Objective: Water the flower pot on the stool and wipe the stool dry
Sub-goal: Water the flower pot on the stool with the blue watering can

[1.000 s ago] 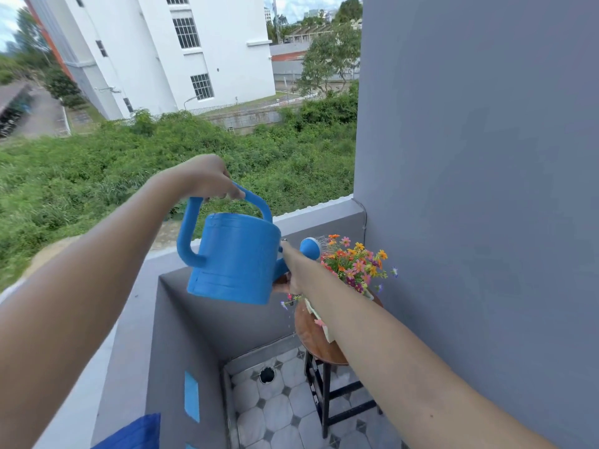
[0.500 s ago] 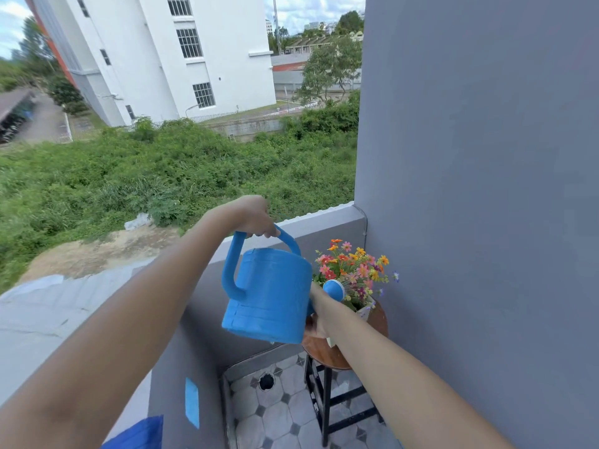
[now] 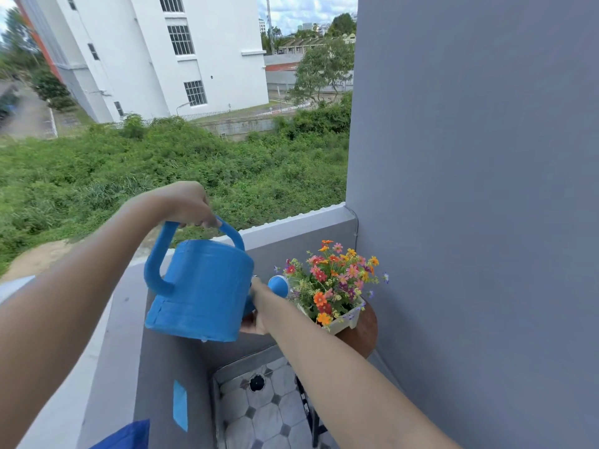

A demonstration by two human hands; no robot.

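A blue watering can [image 3: 201, 286] hangs in the air left of the flowers, its round rose [image 3: 278, 286] touching the leaves. My left hand [image 3: 183, 204] is shut on the can's top handle. My right hand [image 3: 262, 306] grips the spout close to the can's body. The white flower pot [image 3: 346, 320] holds orange, pink and red flowers [image 3: 334, 277]. It stands on a round brown wooden stool [image 3: 361, 337] with black legs, tight against the grey wall. I see no water stream.
A grey wall [image 3: 470, 189] rises right of the stool. The grey balcony parapet [image 3: 291, 228] runs behind the pot. The tiled floor [image 3: 265, 413] has a drain hole [image 3: 257, 383]. A blue cloth corner [image 3: 126, 437] shows at the bottom left.
The can came down and to the right, then levelled. Its rose dropped from above the flowers to their left side. Both hands kept their grip.
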